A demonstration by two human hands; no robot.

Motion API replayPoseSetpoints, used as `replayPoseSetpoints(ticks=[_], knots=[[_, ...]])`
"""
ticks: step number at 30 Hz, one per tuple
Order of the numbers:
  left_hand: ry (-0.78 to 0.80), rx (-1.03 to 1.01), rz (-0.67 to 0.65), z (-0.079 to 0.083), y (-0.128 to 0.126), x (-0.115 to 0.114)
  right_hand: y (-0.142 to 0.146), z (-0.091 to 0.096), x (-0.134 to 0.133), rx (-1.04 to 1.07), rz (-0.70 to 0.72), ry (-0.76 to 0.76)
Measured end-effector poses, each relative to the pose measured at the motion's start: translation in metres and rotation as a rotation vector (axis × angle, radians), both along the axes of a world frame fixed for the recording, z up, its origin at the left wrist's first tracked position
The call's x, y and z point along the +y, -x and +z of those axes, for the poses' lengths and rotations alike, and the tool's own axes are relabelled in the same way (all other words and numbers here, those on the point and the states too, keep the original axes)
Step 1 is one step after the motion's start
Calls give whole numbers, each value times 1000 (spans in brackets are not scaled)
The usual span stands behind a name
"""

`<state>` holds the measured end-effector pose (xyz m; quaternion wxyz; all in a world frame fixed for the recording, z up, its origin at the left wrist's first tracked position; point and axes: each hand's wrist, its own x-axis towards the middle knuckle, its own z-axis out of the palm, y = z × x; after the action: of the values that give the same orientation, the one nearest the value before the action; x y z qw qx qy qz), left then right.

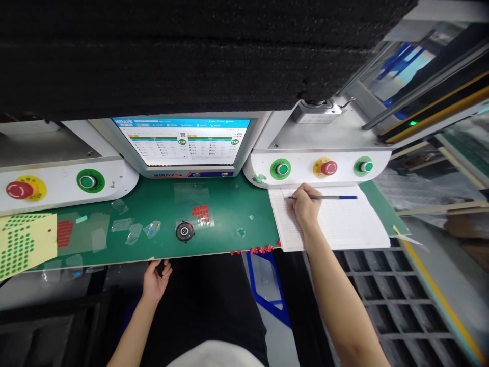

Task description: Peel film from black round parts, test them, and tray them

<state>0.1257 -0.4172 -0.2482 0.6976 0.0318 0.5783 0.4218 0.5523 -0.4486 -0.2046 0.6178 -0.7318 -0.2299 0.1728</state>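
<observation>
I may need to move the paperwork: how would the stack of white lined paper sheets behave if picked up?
The stack of white lined paper sheets would likely flop if lifted by one corner, being broad and thin. Its layered left edge suggests sheets could fan apart. Pushing might meet drag while the right hand rests there.

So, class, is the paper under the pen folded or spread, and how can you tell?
Spread: the paper lies flat, its ruled face showing either side of the right hand, which holds the pen over it.
</observation>
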Motion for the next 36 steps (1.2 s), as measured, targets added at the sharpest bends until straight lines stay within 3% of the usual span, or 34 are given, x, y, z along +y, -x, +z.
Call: replayPoseSetpoints(ticks=[36], knots=[[-55,-23,-22,-8,5,-2,2,4,0,-37,30,31]])
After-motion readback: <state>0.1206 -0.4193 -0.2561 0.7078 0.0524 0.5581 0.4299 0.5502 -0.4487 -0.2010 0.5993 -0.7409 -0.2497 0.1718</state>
